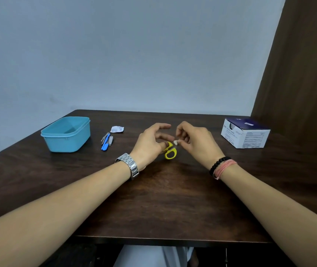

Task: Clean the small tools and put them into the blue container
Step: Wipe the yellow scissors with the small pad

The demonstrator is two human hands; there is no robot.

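While my left hand (150,145) grips the yellow scissors (170,151), my right hand (194,140) pinches a small white wipe (176,142). Light, stiff, sharp-bladed; I hold by the handles. Blue container (67,134) sits far left.

Yellow scissors (170,151), light-blue container (67,134)

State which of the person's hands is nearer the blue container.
Left. The left hand lies between the blue container and the right hand, which is farther off, toward the white box.

Dim, even light; soft focus; wide-angle bending at edges.
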